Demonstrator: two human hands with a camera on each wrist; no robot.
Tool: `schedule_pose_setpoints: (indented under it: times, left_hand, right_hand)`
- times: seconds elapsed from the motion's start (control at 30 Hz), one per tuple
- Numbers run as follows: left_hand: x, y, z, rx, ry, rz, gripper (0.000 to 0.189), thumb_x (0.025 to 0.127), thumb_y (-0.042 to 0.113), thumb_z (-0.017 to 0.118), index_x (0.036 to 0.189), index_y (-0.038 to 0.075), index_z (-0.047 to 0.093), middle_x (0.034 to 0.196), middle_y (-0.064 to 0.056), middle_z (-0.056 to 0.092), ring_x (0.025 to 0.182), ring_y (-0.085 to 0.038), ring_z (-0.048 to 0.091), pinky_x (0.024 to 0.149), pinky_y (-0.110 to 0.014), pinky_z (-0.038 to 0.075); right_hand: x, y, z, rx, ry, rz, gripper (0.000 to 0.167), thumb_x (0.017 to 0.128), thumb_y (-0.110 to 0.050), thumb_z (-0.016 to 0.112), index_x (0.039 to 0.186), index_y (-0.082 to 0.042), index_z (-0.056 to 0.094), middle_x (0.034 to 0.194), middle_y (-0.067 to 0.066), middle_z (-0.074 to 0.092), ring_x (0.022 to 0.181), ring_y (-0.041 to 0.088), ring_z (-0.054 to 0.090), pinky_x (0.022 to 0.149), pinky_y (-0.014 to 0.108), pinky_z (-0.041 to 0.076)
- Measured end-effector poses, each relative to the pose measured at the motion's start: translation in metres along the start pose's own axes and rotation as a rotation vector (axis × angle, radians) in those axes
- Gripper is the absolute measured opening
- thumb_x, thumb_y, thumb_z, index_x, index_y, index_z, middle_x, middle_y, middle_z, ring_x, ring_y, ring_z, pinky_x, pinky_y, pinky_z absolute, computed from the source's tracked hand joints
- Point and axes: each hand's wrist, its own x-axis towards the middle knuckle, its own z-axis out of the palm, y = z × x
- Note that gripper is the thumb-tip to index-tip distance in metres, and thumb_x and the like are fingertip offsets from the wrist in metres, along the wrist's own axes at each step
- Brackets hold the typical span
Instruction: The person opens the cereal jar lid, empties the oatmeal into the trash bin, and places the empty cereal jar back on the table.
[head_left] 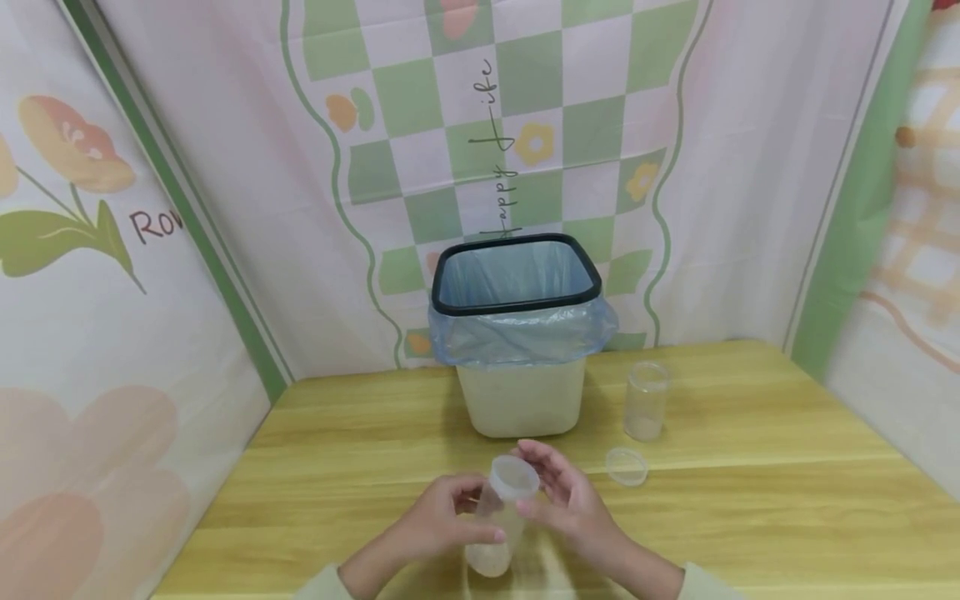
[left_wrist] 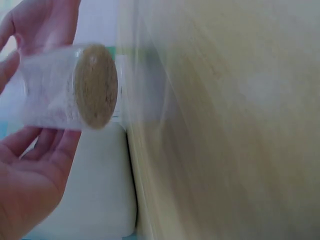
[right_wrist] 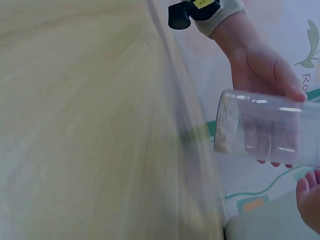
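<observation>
A clear plastic jar (head_left: 491, 537) with a white translucent lid (head_left: 516, 477) on its top is held off the table, tilted, between the hands. My left hand (head_left: 442, 518) grips the jar's body, thumb in front and fingers behind. At the top, my right hand (head_left: 568, 504) has its thumb and fingers curled round the lid. In the left wrist view the jar's round bottom (left_wrist: 96, 86) shows, with specks visible inside. The right wrist view has the jar (right_wrist: 265, 127) lying across the left hand's palm (right_wrist: 255, 72).
Beyond the hands stands a pale bin (head_left: 521, 400) with a black rim and a blue bag liner (head_left: 517, 333). To its right are a second clear jar (head_left: 647, 404), upright and lidless, and a loose clear lid (head_left: 626, 467). Patterned curtains surround the wooden table (head_left: 345, 433).
</observation>
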Motion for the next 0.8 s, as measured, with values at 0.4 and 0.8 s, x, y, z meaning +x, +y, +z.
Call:
schedule_pose_setpoints:
  times: [0.4, 0.8]
  left_hand:
    - [-0.003, 0.003, 0.02, 0.272, 0.314, 0.118, 0.051, 0.074, 0.035, 0.085, 0.114, 0.01, 0.066, 0.107, 0.004, 0.065, 0.097, -0.016, 0.062, 0.082, -0.029, 0.055]
    - [-0.005, 0.004, 0.026, 0.374, 0.363, 0.149, 0.05, 0.074, 0.038, 0.085, 0.111, 0.012, 0.065, 0.103, 0.007, 0.062, 0.094, -0.015, 0.062, 0.081, -0.025, 0.055]
  right_hand:
    - [0.0, -0.012, 0.037, -0.094, 0.435, 0.177, 0.057, 0.083, 0.0, 0.072, 0.131, 0.007, 0.042, 0.125, 0.017, 0.052, 0.11, 0.019, 0.052, 0.093, 0.021, 0.045]
    - [0.002, -0.01, 0.042, -0.103, 0.456, 0.209, 0.053, 0.081, -0.003, 0.076, 0.124, 0.006, 0.046, 0.117, 0.013, 0.054, 0.104, 0.021, 0.052, 0.093, 0.022, 0.045]
